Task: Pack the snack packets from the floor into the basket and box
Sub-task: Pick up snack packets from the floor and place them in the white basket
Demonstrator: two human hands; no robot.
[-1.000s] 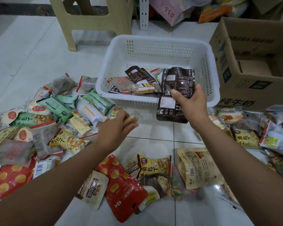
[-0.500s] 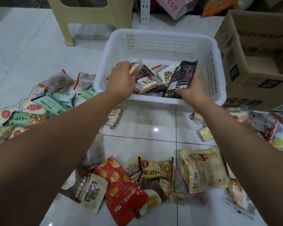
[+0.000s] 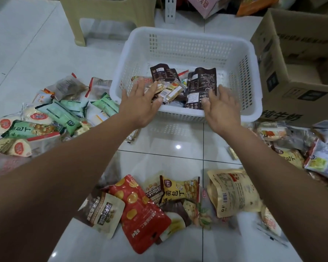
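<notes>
The left hand [image 3: 140,104] and right hand [image 3: 222,108] are now spread open and empty over the white plastic basket [image 3: 182,111], where the dark brown shiny packet [image 3: 202,86] just landed, so many bright snack packets [image 3: 140,210] on the floor [image 3: 36,44] come next.

Soft, rather dim overhead light falls evenly on the glossy white floor [image 3: 36,53], which throws back one small hard glare spot at centre, a fainter one at the lower left edge, and a pale reflection of the basket [image 3: 178,46] just below it. The right hand [image 3: 222,108] and the packets [image 3: 269,225] at lower right are smeared by motion blur, while the centre is sharp. Wide-angle bowing bends the frame edges and swells the shadowed forearms [image 3: 45,186] in the bottom corners.
</notes>
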